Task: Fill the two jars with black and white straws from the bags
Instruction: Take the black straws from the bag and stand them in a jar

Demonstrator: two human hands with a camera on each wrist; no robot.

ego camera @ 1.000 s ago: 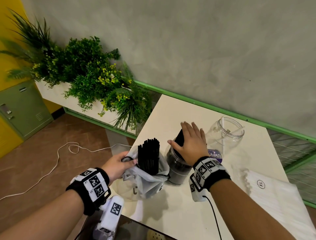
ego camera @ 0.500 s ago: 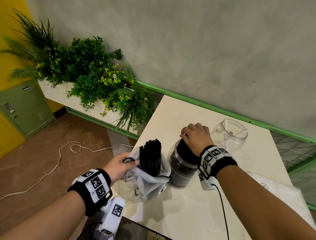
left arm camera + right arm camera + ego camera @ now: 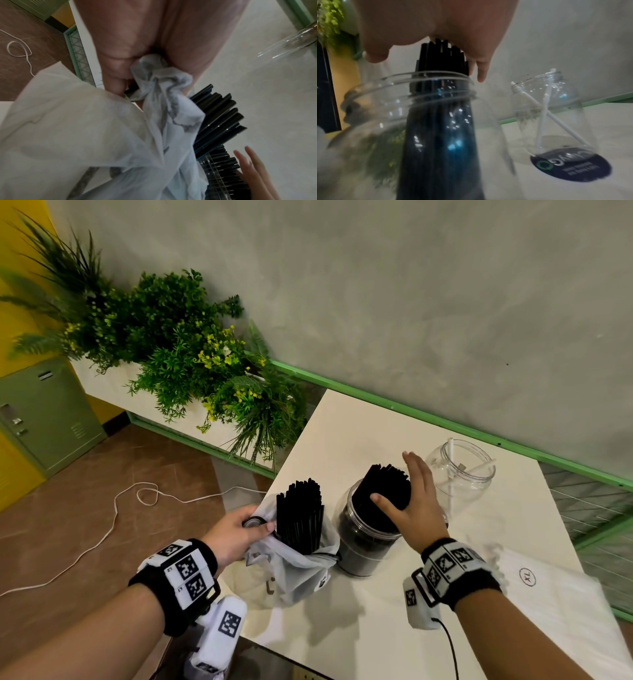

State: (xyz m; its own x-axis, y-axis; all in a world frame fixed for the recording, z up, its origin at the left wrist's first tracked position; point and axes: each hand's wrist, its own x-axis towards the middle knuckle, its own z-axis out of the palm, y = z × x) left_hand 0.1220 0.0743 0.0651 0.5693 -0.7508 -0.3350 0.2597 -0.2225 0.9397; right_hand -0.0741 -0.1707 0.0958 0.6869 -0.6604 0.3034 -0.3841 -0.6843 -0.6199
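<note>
Right now the white table (image 3: 359,426) carries everything, with the leafy planter (image 3: 178,350) off its left edge and a flat white bag marked XL (image 3: 555,594) lying at the near right corner. Next in size, the crumpled white bag (image 3: 294,566) stands at the table's near left edge, a bundle of black straws (image 3: 299,515) sticking upright out of its mouth. Just to its right, touching it, is the clear jar (image 3: 363,546) already packed with black straws (image 3: 387,487) that rise above its rim. Farther right and toward the wall sits the second clear jar (image 3: 459,474), holding only a couple of white straws (image 3: 542,117) leaning crosswise inside. My left hand (image 3: 236,529) is clenched on the gathered rim of the crumpled bag, cloth bunched between thumb and fingers in the left wrist view. My right hand (image 3: 414,505) is spread flat, fingers straight, palm resting against the tops and right side of the straws in the near jar, thumb lying across the bundle and gripping nothing.
</note>
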